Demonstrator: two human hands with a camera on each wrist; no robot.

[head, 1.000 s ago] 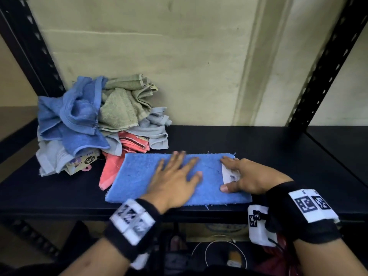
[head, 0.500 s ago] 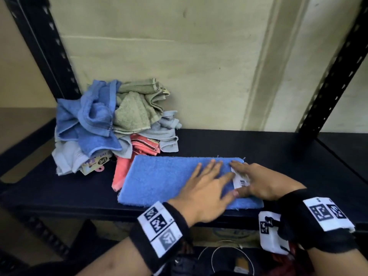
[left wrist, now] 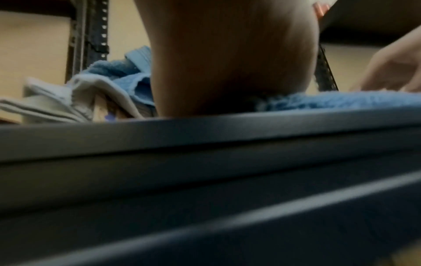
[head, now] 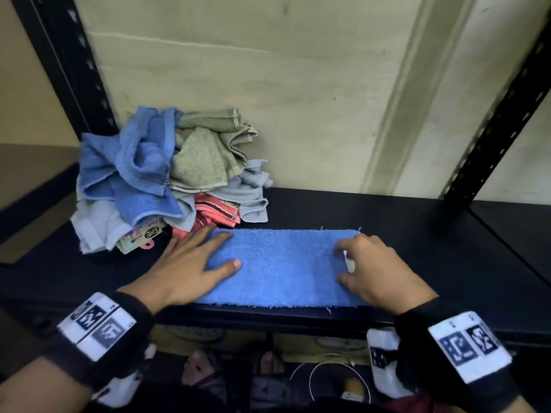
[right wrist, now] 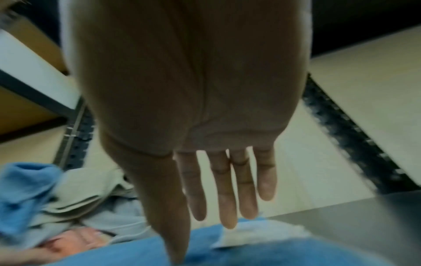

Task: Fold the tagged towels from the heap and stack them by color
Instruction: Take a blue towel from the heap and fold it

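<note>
A blue towel (head: 283,263), folded into a long strip, lies along the front edge of the black shelf (head: 417,231). My left hand (head: 229,250) lies flat on its left end, fingers straight and spread. At the towel's right end my right hand (head: 341,266) rests with fingers extended over a white tag (head: 350,265). The right wrist view shows those fingers (right wrist: 227,198) straight above the tag (right wrist: 262,234) and blue towel (right wrist: 227,255). The heap (head: 167,180) of blue, green, grey and pink towels sits at the back left.
The shelf runs bare to the right of the blue towel. Black perforated uprights (head: 495,120) stand at both sides, with a pale wall behind. A printed card tag (head: 140,236) pokes from the heap's front. Cables and boxes lie under the shelf.
My left hand slid along the blue towel, first toward the right end, then back to the left end. My right hand stayed at the tag end.
</note>
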